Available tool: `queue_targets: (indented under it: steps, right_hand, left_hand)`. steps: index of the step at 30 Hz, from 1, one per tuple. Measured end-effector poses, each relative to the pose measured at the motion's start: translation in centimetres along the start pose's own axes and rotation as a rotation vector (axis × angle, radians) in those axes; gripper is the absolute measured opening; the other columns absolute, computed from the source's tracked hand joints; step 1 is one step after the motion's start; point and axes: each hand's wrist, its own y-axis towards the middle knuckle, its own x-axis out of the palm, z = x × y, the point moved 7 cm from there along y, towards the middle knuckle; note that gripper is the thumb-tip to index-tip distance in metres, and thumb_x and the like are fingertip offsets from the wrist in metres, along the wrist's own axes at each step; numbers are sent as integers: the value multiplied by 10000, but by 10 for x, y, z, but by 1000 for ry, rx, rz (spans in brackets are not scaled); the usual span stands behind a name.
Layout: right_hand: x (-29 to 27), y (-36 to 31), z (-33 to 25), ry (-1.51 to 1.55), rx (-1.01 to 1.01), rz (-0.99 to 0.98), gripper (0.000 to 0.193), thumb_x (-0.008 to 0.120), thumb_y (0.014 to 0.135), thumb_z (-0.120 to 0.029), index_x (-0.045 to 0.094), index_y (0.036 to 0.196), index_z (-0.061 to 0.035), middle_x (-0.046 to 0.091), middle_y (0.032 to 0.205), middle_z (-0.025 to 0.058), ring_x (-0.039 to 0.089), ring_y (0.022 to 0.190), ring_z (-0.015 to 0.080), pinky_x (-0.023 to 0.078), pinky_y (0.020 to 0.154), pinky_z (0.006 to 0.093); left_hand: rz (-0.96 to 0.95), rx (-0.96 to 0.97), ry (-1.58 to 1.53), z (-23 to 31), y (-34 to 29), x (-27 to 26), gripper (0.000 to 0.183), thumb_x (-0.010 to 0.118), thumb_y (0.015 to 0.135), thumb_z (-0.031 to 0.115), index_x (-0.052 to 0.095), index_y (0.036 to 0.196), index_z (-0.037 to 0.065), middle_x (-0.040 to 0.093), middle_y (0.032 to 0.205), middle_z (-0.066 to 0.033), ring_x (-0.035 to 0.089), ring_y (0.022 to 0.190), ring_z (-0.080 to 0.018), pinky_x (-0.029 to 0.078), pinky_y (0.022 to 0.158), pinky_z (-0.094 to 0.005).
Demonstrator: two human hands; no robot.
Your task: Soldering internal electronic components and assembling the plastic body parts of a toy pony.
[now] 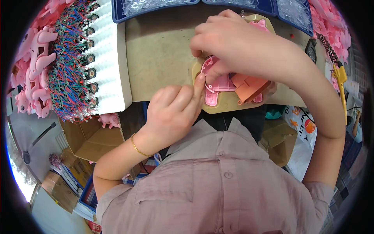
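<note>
"At the table's near edge, how many hands are at work?"

"Two: one left hand (169,111), one right hand (229,39). Both reach one pink plastic shell (223,84), which lies, hollow side up, in one tan holder (212,110) on the table (159,58)."

"What are the fingers doing?"

"On the left, one index finger is stretched out, its tip at the shell's left rim, the others curled. On the right, the thumb dips inside the shell and the fingers bend over its far side. I cannot tell whether either hand pinches anything."

"Anything lying on the shell?"

"One orange-brown block (251,89), across its right part."

"And around them?"

"Three blue trays (117,11) of clear plastic pieces along the far side. To the left, one white foam tray (111,58) with at least seven round dark parts (90,58) in a row, beside wires (70,70) too tangled to count. To the right, one yellow tool (341,84) on one coiled cord (327,46)."

"Jewellery?"

"One gold bracelet (139,147), left wrist."
</note>
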Motion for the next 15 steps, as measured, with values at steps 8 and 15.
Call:
queue_targets:
  steps: [8, 15]
  right_hand:
    - [4, -10, 4, 7, 5, -87, 320, 732, 710, -295, 631, 888, -49, 591, 871, 64, 559, 921, 235, 387, 879, 357]
    - [-48, -107, 42, 345, 288, 426, 198, 661, 795, -108, 603, 947, 3, 613, 978, 87, 599, 918, 229, 458, 810, 318]
  left_hand:
    - [-49, 146, 25, 1, 9, -2, 424, 657, 725, 106, 634, 1134, -1, 436, 714, -10, 482, 668, -143, 400, 564, -251]
    - [19, -125, -258, -17, 16, -17, 330, 687, 761, 126, 657, 1083, 59, 518, 740, -29, 514, 660, -203, 425, 589, -299]
